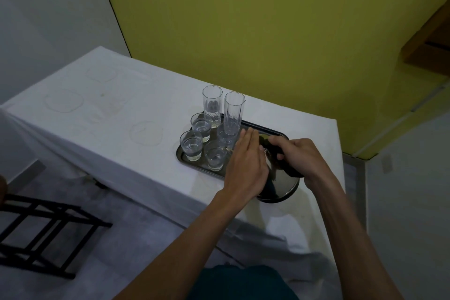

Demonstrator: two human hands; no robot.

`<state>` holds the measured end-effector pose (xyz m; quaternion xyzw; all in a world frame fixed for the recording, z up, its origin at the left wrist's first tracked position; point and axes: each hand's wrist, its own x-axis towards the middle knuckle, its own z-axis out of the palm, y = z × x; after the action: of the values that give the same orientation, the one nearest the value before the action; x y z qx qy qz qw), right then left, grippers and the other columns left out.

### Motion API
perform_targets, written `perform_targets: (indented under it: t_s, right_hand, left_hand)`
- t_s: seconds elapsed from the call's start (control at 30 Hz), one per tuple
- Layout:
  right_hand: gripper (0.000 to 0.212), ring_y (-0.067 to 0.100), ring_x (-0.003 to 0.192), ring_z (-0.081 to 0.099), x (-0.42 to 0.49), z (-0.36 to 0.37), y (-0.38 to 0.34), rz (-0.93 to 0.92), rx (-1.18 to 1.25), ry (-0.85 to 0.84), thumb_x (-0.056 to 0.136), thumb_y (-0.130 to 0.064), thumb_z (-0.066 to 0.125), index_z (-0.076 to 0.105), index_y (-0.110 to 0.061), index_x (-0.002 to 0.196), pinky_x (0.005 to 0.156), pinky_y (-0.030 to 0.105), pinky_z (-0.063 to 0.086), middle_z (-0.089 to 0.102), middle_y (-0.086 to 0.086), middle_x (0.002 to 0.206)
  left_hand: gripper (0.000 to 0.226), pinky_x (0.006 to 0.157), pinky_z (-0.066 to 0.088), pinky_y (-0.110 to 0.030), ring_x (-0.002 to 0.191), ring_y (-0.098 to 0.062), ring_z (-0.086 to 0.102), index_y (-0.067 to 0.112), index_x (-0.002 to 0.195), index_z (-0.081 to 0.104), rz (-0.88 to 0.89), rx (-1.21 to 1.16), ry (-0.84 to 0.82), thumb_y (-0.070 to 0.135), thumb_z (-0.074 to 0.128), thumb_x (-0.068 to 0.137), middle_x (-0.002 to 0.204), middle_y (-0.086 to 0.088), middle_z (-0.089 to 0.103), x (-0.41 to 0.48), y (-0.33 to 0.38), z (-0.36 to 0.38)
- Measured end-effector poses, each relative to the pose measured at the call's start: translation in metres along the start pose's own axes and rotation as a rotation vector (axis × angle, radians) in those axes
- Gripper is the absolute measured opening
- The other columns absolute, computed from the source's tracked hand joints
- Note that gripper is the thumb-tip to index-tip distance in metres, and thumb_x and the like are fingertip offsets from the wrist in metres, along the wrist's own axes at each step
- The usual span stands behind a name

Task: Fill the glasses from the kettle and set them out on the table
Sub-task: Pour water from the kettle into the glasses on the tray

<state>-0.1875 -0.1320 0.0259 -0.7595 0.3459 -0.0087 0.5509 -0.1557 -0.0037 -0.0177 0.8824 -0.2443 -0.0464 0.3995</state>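
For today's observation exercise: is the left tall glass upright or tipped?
Upright: the left tall glass stands on its base, rim up.

**Glass, polished metal and matt cloth**

The tablecloth (109, 117) is matt white fabric, creased and faintly ring-marked. The tray (179, 153) looks dark and glossy, mirroring the clear glass tumblers (191, 145). The tall glasses (212, 105) are smooth above and dimpled near the base. The kettle (282, 185) is polished reflective metal with a matt black handle (270, 145). The wall (267, 19) is flat yellow paint

The white-clothed table (109, 117) carries one dark metal tray (202, 166).
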Motion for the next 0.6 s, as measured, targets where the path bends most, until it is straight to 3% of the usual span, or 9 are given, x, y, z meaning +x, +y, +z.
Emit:
perform_targets:
  t_s: [0.4, 0.6]
  right_hand:
    - [0.045, 0.012, 0.044, 0.052, 0.0042, 0.001, 0.0, -0.023, -0.009, -0.027, 0.081, -0.05, 0.074, 0.067, -0.011, 0.059, 0.05, 0.024, 0.038, 0.061, -0.003, 0.049]
    - [0.045, 0.018, 0.053, 0.054, 0.005, 0.0018, 0.0003, -0.028, -0.011, -0.035, 0.082, -0.05, 0.074, 0.067, -0.014, 0.057, 0.057, 0.029, 0.04, 0.062, -0.005, 0.047]
  left_hand:
    - [0.05, 0.121, 0.01, -0.026, 0.151, -0.014, 0.006, 0.008, 0.153, 0.021, -0.017, -0.016, 0.003, 0.023, 0.027, 0.106, 0.162, -0.006, 0.018, 0.0005, -0.0018, -0.0005]
    - [0.05, 0.121, 0.01, -0.026, 0.151, -0.013, 0.007, 0.008, 0.153, 0.021, -0.024, -0.021, 0.001, 0.023, 0.027, 0.105, 0.162, -0.005, 0.019, 0.0009, -0.0029, -0.0005]
